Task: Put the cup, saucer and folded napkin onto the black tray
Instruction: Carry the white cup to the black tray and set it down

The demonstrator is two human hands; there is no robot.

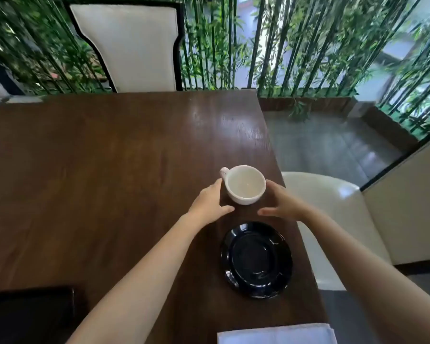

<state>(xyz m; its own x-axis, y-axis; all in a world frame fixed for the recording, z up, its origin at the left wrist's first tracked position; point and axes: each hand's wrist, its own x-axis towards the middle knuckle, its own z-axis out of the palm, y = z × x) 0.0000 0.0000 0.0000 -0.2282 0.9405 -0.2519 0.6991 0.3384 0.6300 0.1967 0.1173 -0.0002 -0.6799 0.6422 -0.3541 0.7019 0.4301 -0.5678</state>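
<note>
An empty white cup [245, 184] stands upright on the dark wooden table [109, 170], its handle pointing back left. My left hand [210, 203] is open just left of the cup, fingertips close to its side. My right hand [282, 203] is open just right of it, thumb spread toward the cup. Neither hand grips it. A glossy black saucer [256, 259] lies empty in front of the cup, near the table's right edge. A folded white napkin [277, 334] lies at the bottom edge. The black tray [30, 316] sits at the bottom left, partly cut off.
The table's right edge runs close past the cup and saucer, with a white chair [333, 219] beside it. Another white chair with a black frame [132, 45] stands at the far side. Bamboo stems [283, 45] fill the background.
</note>
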